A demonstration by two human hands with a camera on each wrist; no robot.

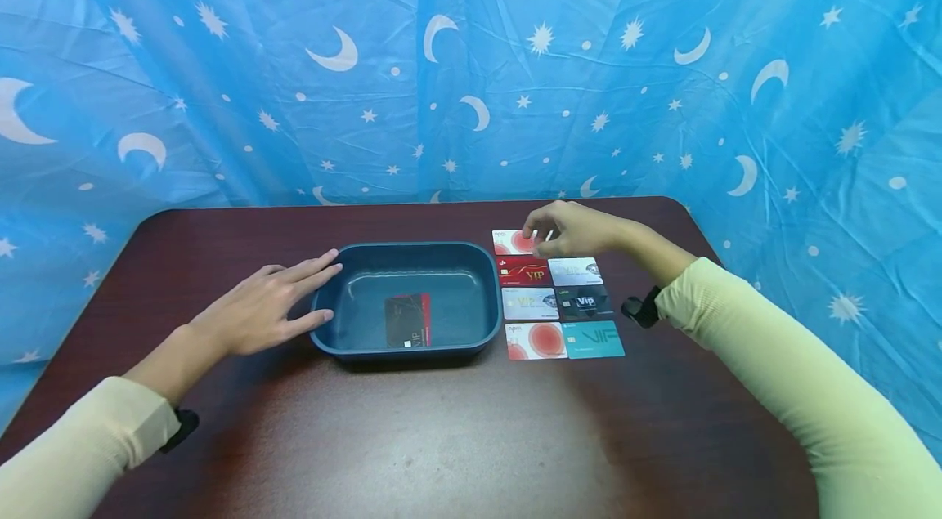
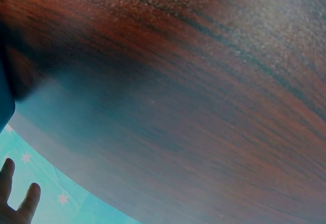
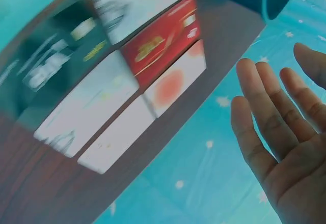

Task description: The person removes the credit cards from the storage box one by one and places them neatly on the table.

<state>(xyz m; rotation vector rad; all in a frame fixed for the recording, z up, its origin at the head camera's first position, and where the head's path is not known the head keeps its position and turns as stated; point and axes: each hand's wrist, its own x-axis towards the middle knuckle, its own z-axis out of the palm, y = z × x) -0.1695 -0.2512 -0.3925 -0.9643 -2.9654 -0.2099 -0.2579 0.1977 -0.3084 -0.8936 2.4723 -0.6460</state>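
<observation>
My left hand [image 1: 275,306] rests its straight fingers on the left rim of a dark blue rectangular bin [image 1: 412,353]. Inside the bin lies a black card with a red edge [image 1: 405,323]. Over the far end of a block of cards is my right hand [image 1: 577,229], fingers loosely bent and nothing held. Below it in the head view lies a white card with red circles [image 1: 508,243]; the plain whitish card [image 3: 117,137] beside it is hidden there by the hand but shows in the right wrist view. A red VIP card [image 1: 525,271] sits one row nearer.
Nearer rows hold two silver-white cards, a black VIP card [image 1: 585,302], another red-circle card [image 1: 537,341] and a teal card [image 1: 593,339]. They lie flat, edge to edge, right of the bin on a dark wooden table [image 1: 441,437]. A blue star-patterned curtain [image 1: 471,94] hangs behind.
</observation>
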